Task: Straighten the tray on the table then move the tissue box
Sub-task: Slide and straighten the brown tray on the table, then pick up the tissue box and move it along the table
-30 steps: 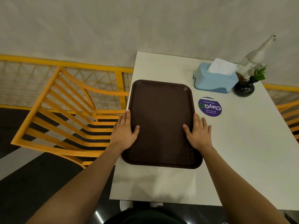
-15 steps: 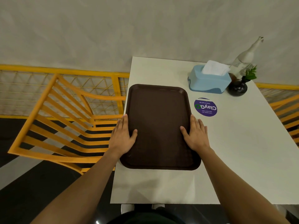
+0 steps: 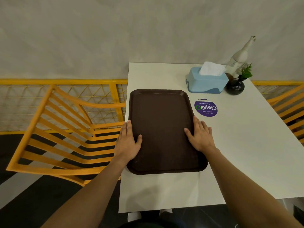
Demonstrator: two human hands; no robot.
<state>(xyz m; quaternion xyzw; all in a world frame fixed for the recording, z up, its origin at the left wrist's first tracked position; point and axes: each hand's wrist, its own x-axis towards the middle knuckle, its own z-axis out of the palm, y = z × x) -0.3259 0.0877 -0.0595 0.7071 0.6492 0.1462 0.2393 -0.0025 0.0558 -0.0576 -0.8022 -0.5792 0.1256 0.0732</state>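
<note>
A dark brown tray (image 3: 162, 122) lies on the white table (image 3: 238, 145), along its left edge and roughly square to it. My left hand (image 3: 128, 143) grips the tray's left rim, thumb on the inside. My right hand (image 3: 199, 137) holds the right rim the same way. A light blue tissue box (image 3: 207, 82) with a white tissue sticking up stands at the back of the table, beyond the tray's far right corner and apart from it.
A small dark vase with a green sprig (image 3: 235, 86) and a clear bottle (image 3: 238, 56) stand right of the tissue box. A round purple sticker (image 3: 206, 108) lies between tray and box. Yellow chairs (image 3: 65, 129) flank the table; a grey wall is behind.
The tray's far end has turned slightly clockwise and it now sits straighter along the table's left edge. Both hands have stayed on its rims. The view shifted a little.
</note>
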